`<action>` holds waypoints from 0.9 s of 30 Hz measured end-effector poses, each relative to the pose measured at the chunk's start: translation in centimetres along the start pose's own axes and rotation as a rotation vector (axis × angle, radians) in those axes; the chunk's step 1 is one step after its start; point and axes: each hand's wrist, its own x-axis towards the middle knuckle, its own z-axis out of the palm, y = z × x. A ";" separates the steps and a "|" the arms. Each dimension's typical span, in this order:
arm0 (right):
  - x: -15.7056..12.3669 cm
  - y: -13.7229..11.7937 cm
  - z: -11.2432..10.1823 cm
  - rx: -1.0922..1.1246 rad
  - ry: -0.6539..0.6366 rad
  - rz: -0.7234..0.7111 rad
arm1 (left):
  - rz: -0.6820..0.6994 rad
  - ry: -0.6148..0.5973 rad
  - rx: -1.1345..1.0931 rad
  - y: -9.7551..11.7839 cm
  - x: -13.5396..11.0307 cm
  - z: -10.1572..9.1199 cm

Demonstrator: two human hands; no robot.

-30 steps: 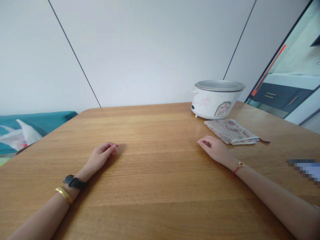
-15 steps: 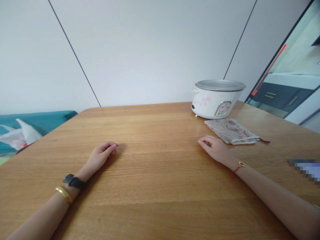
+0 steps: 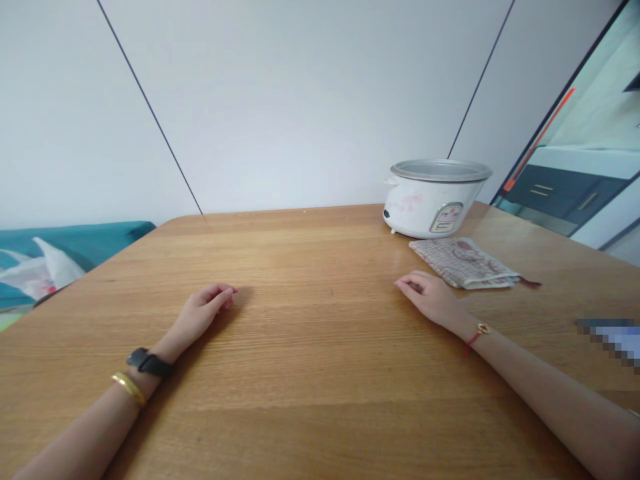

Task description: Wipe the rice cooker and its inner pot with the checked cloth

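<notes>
My left hand [image 3: 206, 308] rests on the wooden table [image 3: 310, 353], fingers curled in with nothing showing in them. A black watch [image 3: 149, 362] and a gold bangle [image 3: 129, 389] circle that wrist. On the right, my right hand [image 3: 429, 297] also lies curled on the table, its thumb against the fingers and no object visible in it. Just behind it is a folded checked cloth [image 3: 463, 262], close to the back of the hand. Beyond the cloth stands a white rice cooker [image 3: 423, 207] without a lid, its grey rim uppermost.
A pixelated flat object [image 3: 617, 337] lies at the table's right edge. White plastic bags [image 3: 43, 270] sit on a teal seat [image 3: 107, 240] to the left. A pale panelled wall [image 3: 300, 107] rises behind the table, and dark cabinets [image 3: 565, 193] show at the far right.
</notes>
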 end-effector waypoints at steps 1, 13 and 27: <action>0.0 0.0 0.0 0.001 -0.003 0.003 | 0.001 -0.001 0.002 0.0 0.0 0.0; 0.0 -0.2 -0.1 0.003 -0.020 0.029 | 0.010 -0.007 -0.019 -0.2 -0.1 -0.1; 0.0 -0.4 -0.2 0.021 -0.029 0.039 | -0.009 -0.014 -0.016 0.1 -0.1 -0.1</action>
